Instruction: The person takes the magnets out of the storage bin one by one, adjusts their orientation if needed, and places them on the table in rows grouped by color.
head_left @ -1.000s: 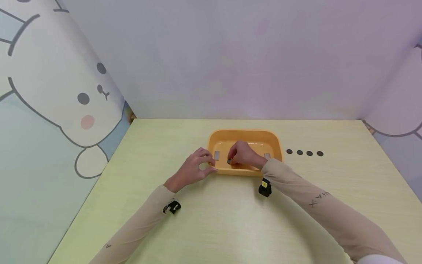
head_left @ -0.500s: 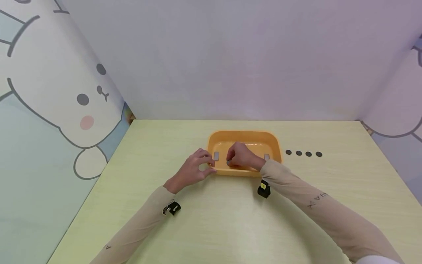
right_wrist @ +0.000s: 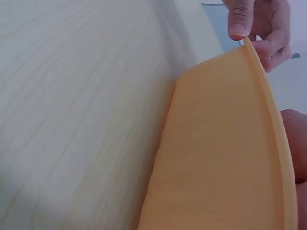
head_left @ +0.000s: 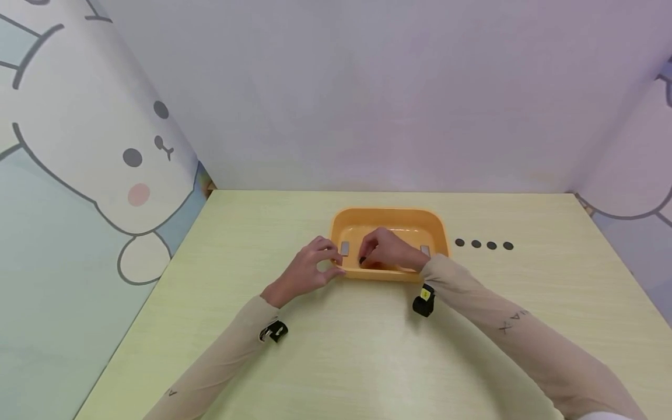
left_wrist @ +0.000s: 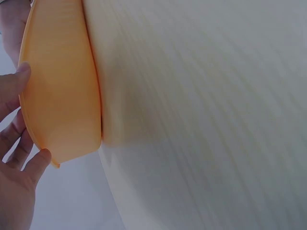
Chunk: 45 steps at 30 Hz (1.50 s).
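An orange tray [head_left: 385, 275] with raised walls stands on the table. My left hand [head_left: 305, 269] pinches its front left corner, thumb and fingers on the rim; the left wrist view shows the same grip on the tray wall [left_wrist: 64, 91]. Inside the tray, my right hand [head_left: 389, 248] reaches down and pinches a small dark disc [head_left: 362, 260] close to the floor, near the left end. Whether the disc touches the floor I cannot tell. In the right wrist view, the tray wall [right_wrist: 220, 143] hides most of the right hand.
Two grey rectangular pieces lie in the tray, one at the left [head_left: 344, 248] and one at the right [head_left: 424, 250], partly behind my wrist. Several dark discs [head_left: 476, 244] form a row on the table right of the tray. A wall [head_left: 394, 116] rises behind the table.
My right hand has moved slightly left and toward the tray's front with the disc, which is now turned differently. The left hand keeps its place on the rim.
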Each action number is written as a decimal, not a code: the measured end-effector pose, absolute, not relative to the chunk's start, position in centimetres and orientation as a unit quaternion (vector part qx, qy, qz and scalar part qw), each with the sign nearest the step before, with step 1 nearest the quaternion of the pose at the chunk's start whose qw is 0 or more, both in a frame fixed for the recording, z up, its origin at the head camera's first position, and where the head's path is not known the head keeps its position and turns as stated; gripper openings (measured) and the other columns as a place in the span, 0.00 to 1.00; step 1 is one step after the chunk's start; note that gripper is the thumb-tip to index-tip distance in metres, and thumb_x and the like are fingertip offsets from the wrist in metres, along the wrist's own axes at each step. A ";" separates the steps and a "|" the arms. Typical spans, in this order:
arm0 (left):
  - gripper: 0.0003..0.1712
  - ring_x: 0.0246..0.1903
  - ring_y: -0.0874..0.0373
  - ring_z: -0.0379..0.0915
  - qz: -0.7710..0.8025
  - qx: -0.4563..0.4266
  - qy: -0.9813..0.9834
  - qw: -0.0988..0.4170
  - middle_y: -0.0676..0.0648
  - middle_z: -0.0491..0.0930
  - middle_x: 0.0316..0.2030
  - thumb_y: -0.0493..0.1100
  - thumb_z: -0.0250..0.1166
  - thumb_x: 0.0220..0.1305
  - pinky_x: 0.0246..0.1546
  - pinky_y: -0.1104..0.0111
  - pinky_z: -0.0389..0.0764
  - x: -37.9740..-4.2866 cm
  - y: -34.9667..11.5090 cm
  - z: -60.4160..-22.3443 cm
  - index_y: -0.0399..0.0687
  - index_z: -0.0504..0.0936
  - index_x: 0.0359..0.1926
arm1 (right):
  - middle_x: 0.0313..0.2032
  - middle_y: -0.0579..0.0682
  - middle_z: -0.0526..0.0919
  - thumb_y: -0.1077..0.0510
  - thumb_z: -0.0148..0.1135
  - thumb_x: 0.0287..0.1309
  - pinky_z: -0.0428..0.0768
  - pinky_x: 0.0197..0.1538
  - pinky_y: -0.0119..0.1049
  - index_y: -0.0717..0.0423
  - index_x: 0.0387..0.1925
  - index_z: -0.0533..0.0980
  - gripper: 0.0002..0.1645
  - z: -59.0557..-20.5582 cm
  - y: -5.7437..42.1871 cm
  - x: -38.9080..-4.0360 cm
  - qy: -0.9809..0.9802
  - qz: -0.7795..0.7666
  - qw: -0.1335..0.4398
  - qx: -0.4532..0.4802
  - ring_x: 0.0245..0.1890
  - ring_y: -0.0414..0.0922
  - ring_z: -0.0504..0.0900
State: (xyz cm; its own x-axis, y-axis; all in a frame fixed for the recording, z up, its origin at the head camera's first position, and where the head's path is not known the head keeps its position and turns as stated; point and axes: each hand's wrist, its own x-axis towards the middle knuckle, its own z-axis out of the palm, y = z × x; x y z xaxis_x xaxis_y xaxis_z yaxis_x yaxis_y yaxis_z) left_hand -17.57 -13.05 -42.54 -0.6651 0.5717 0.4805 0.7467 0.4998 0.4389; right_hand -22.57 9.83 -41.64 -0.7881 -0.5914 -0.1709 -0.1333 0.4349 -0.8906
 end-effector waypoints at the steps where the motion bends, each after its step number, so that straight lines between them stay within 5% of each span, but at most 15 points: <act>1: 0.09 0.40 0.59 0.68 -0.318 -0.385 -0.855 0.137 0.54 0.76 0.34 0.42 0.75 0.49 0.41 0.66 0.74 -17.6 -13.0 -42.5 0.49 0.82 0.29 | 0.28 0.56 0.84 0.72 0.66 0.50 0.79 0.33 0.36 0.67 0.31 0.80 0.04 -41.6 10.0 -22.6 0.803 -0.499 0.249 -0.211 0.25 0.45 0.79; 13: 0.09 0.40 0.59 0.68 -0.317 -0.389 -0.853 0.143 0.53 0.76 0.35 0.43 0.75 0.49 0.41 0.65 0.74 -17.6 -12.9 -42.2 0.49 0.81 0.28 | 0.37 0.60 0.84 0.66 0.64 0.56 0.81 0.41 0.43 0.68 0.40 0.80 0.10 -40.6 11.6 -22.7 0.749 -0.561 0.311 -0.163 0.32 0.52 0.84; 25: 0.09 0.39 0.59 0.68 -0.320 -0.381 -0.856 0.141 0.53 0.76 0.34 0.40 0.76 0.48 0.40 0.65 0.74 -17.5 -13.0 -42.2 0.48 0.82 0.28 | 0.41 0.62 0.82 0.67 0.62 0.57 0.79 0.46 0.48 0.71 0.45 0.77 0.14 -39.5 13.4 -22.2 0.719 -0.602 0.313 -0.151 0.40 0.57 0.82; 40: 0.08 0.39 0.59 0.68 -0.320 -0.384 -0.855 0.141 0.53 0.76 0.34 0.42 0.74 0.50 0.40 0.65 0.73 -17.4 -13.1 -42.4 0.49 0.82 0.28 | 0.42 0.62 0.81 0.68 0.63 0.56 0.73 0.53 0.55 0.75 0.50 0.73 0.21 -38.1 16.2 -22.0 0.716 -0.612 0.306 -0.135 0.44 0.59 0.80; 45: 0.08 0.39 0.59 0.68 -0.320 -0.384 -0.855 0.140 0.53 0.75 0.34 0.43 0.74 0.51 0.40 0.65 0.73 -17.4 -13.1 -42.5 0.50 0.81 0.28 | 0.44 0.64 0.80 0.67 0.63 0.56 0.71 0.54 0.57 0.76 0.51 0.71 0.23 -37.7 17.4 -21.9 0.716 -0.613 0.305 -0.136 0.41 0.52 0.83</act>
State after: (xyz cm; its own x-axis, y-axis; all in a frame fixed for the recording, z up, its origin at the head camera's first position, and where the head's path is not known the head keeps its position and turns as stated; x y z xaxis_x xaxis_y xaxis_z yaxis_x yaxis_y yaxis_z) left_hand -17.36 -13.07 -42.47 -0.6655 0.5669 0.4856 0.7464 0.4999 0.4394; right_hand -21.88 17.42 -37.69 -0.7767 -0.5691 -0.2700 0.1787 0.2120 -0.9608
